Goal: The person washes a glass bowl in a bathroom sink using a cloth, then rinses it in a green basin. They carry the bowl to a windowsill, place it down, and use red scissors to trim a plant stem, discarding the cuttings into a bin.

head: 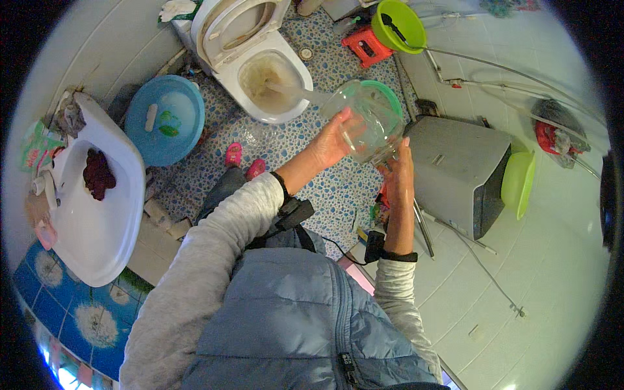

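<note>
Both hands hold a transparent bowl (365,134), tilted towards the toilet. My left hand (336,136) grips its near left side, with the fingers seen through the clear wall. On the right side, my right hand (399,178) supports it with the thumb up along the wall. A stream of water (300,93) runs from the bowl's rim into the toilet bowl (270,117), where brownish water (268,80) is churning. The toilet seat and lid (239,29) are raised. Behind the transparent bowl shows a green round tub (394,95), partly hidden.
On the left are a washbasin (97,234) with a dark red cloth (99,174) and a blue basin (187,131). A grey bin (453,161) lies at the right. Beyond it, a red stool (368,46) and a lime-green basin (399,24) stand on the pebble-patterned floor (321,195).
</note>
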Demonstrator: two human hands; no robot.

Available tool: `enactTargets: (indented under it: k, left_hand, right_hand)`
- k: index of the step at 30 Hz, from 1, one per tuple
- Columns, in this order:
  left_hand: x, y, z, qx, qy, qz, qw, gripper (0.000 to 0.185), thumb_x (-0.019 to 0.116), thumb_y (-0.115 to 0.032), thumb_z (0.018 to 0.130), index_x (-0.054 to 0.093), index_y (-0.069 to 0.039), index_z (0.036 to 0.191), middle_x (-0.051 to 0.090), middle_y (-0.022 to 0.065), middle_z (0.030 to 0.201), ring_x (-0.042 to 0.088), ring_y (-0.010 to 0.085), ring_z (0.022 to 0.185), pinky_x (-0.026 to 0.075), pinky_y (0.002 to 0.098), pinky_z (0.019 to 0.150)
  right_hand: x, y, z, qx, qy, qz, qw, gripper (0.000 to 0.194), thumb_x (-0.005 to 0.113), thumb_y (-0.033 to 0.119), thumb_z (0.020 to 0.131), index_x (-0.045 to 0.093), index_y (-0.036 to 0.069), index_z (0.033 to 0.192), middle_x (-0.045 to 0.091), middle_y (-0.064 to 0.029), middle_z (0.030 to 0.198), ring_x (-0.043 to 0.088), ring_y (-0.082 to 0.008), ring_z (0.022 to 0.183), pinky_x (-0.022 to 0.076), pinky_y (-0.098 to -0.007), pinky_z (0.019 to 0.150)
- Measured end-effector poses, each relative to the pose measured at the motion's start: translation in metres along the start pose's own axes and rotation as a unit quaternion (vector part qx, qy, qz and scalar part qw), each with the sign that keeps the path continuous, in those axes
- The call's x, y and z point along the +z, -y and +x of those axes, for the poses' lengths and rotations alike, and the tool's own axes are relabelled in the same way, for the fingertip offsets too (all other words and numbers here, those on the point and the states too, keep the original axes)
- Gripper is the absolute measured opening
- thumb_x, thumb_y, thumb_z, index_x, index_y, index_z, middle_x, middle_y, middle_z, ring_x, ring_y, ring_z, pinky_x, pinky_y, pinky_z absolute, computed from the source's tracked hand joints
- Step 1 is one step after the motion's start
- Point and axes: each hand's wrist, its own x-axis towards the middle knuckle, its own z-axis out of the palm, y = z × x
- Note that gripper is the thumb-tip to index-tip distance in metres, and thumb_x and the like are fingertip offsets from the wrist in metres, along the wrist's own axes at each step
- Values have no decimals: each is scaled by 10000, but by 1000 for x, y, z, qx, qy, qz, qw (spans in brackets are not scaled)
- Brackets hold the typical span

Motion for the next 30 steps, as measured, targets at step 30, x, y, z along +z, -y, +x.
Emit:
enactTargets:
  k: [30]
  left_hand:
    - [201, 37, 75, 325, 239, 746, 531, 1024, 872, -261, 554, 312, -57, 1387, 329, 159, 1414, 306, 335, 1331, 255, 423, 1104]
  right_hand:
    - [-108, 64, 70, 4, 242, 492, 836, 766, 343, 687, 874, 335, 108, 1375, 404, -181, 1396, 443, -394, 1218, 400, -622, 959]
